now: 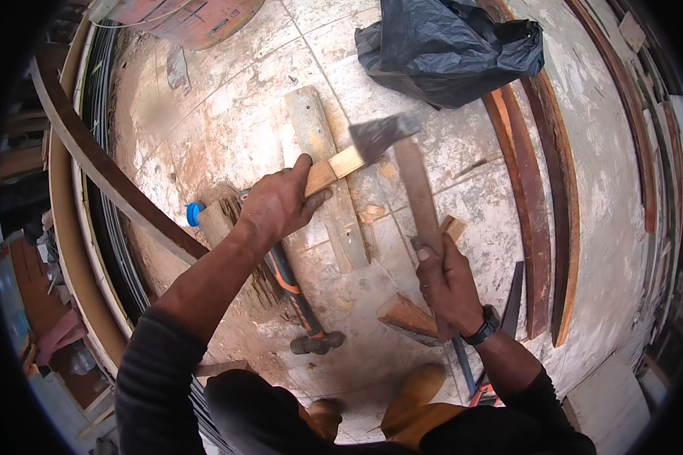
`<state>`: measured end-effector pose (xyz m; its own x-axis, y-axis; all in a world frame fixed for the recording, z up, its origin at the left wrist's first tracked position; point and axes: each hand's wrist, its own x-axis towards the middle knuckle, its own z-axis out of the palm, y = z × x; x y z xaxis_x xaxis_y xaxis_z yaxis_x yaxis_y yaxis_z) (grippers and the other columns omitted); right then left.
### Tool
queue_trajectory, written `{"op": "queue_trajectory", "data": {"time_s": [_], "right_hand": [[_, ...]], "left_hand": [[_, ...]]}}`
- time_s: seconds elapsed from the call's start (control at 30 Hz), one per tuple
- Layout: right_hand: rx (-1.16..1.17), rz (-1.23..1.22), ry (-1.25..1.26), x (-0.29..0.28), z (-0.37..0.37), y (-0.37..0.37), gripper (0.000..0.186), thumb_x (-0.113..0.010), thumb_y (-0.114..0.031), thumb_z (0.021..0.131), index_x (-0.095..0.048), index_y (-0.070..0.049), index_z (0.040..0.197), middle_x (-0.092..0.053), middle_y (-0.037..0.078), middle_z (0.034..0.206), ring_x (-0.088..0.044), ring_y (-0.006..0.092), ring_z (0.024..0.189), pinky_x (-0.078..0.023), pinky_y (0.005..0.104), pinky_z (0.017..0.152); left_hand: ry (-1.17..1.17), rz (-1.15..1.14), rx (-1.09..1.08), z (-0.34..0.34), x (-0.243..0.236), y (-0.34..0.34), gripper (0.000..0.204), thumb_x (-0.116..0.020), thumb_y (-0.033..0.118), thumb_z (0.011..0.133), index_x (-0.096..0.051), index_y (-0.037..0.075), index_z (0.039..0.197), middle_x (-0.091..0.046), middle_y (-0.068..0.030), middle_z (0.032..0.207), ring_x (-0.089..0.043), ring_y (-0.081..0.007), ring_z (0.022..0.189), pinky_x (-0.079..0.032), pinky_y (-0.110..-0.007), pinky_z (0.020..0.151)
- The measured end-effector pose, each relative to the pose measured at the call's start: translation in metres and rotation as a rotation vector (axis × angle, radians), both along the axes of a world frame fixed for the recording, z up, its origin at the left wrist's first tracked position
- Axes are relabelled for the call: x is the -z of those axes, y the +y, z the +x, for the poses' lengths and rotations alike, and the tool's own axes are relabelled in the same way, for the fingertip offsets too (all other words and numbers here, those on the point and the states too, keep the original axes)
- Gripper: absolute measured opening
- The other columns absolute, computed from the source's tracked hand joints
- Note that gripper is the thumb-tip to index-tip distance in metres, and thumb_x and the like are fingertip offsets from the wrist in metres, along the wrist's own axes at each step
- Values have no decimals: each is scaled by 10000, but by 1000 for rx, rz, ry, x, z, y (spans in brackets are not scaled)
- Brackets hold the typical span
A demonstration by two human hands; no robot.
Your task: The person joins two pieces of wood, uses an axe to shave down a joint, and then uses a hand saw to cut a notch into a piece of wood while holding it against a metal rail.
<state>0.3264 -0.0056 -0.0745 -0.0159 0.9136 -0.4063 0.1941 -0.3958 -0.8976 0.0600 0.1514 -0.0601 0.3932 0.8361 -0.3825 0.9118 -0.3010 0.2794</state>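
Observation:
My left hand (281, 199) grips a short pale wooden piece (341, 162) lying across a weathered board (311, 110). My right hand (449, 282) is closed round the long wooden handle of a hatchet (419, 182), whose slightly blurred dark head (379, 136) is at the piece's right end. Wood chips (368, 214) lie beside the board. A hammer (315, 342) with a black and orange handle lies below my left hand, beside a rough wooden block (228, 220) and a blue cap (194, 212). A split wood chunk (402, 315) is left of my right wrist.
A black plastic bag (448, 53) lies at the top right over long reddish planks (524, 227). A bucket (190, 19) stands at the top. Curved-looking planks (76, 136) and rods line the left, more timber (622, 91) the right. A dark-bladed tool (513, 299) lies by my right wrist.

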Motion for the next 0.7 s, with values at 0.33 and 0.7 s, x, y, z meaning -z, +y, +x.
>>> {"op": "queue_trajectory", "data": {"time_s": [0.33, 0.7], "right_hand": [[224, -53, 248, -17, -22, -7, 244, -497, -294, 1066, -469, -51, 1051, -455, -17, 644, -422, 43, 513, -359, 222, 433], [17, -89, 142, -19, -14, -5, 314, -533, -303, 1051, -502, -9, 1157, -503, -22, 658, -475, 48, 523, -366, 213, 452]], "left_hand": [[-22, -6, 23, -7, 5, -14, 485, -676, 390, 935, -436, 17, 1132, -661, -259, 813, -654, -477, 815, -519, -537, 713], [38, -23, 3, -8, -15, -10, 409, -626, 391, 965, -447, 42, 1079, -664, -244, 806, -661, -447, 821, -528, -514, 736]]}}
